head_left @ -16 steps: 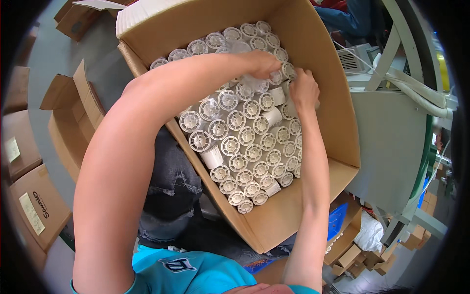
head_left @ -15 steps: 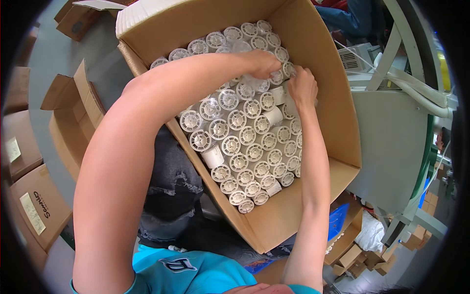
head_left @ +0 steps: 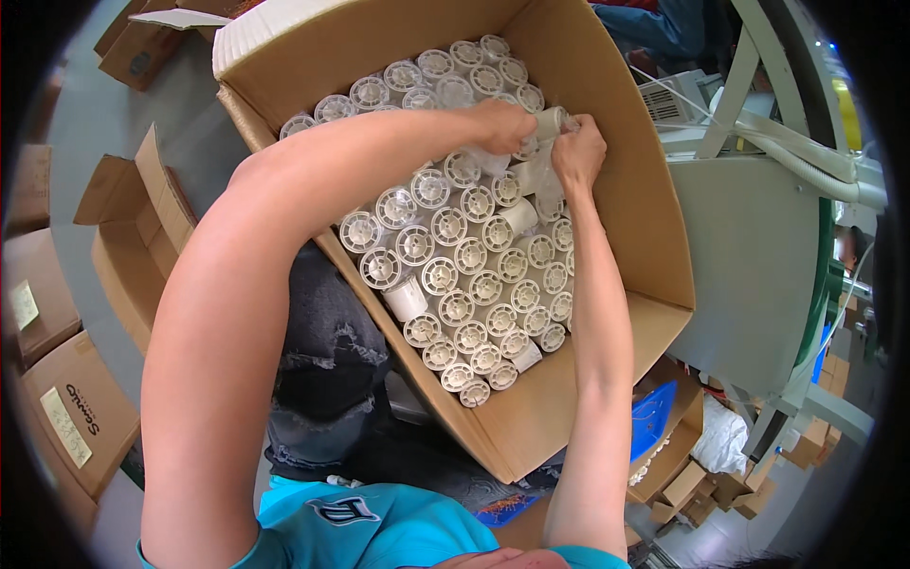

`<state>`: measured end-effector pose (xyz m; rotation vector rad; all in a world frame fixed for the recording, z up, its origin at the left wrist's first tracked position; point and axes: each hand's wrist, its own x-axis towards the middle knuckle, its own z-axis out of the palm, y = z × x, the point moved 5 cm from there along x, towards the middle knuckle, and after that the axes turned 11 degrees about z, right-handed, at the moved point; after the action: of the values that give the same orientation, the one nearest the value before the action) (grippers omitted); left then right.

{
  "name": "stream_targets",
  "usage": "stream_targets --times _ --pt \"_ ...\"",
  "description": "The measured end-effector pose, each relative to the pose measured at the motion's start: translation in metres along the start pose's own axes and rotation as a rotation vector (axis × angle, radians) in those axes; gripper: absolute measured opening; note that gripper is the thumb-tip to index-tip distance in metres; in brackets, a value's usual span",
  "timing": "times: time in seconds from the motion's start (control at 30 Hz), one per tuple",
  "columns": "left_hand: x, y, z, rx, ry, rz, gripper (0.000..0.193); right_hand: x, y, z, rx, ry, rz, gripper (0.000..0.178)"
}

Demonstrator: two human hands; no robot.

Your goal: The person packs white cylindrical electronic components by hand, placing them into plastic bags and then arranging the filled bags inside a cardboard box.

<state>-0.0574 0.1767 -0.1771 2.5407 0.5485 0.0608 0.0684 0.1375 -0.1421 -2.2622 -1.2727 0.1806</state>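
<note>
Cylinder (head_left: pixel 550 122), apparently held between hands (head_left: pixel 580 154), bare carton wall (head_left: pixel 654 180) near

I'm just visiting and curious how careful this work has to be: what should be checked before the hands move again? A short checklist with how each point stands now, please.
1. Cardboard box open above the contents: ok.
2. Both hands within the box opening: ok, left hand and right hand close together near the far right side.
3. Right hand closed on the clear plastic: ok.
4. Left hand's grip on the white spool between the hands: cannot tell, its fingertips are hidden.
5. All other spools standing end-up: not ok, a few show their sides, as if tipped.
</note>
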Motion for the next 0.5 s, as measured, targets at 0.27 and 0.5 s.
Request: stream_targets --times 0.27,0.5 --pt "-0.001 0.028 -0.010 -0.097 0.326 0.281 0.016 -0.012 -0.003 -0.010 0.177 0.076 -0.027 0.023" --pt "0.006 0.005 -0.048 -0.497 0.766 0.079 0.015 0.002 0.010 -0.015 0.199 -0.013 0.041 0.028"
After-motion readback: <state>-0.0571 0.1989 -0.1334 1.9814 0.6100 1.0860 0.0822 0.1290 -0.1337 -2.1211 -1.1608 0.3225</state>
